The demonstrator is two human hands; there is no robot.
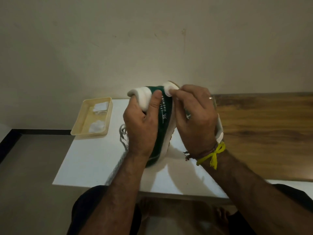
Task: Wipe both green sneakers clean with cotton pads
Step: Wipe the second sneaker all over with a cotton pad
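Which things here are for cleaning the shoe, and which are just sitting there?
For the job:
- green sneaker, gripped by the left hand
- cotton pad, pinched by the right hand against the sole's edge
- yellow tray holding spare cotton pads

Just there:
- white table
- wooden surface
- yellow wrist thread

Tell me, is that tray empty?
No. The tray holds two white clumps, likely cotton pads, one at its far end, one near.
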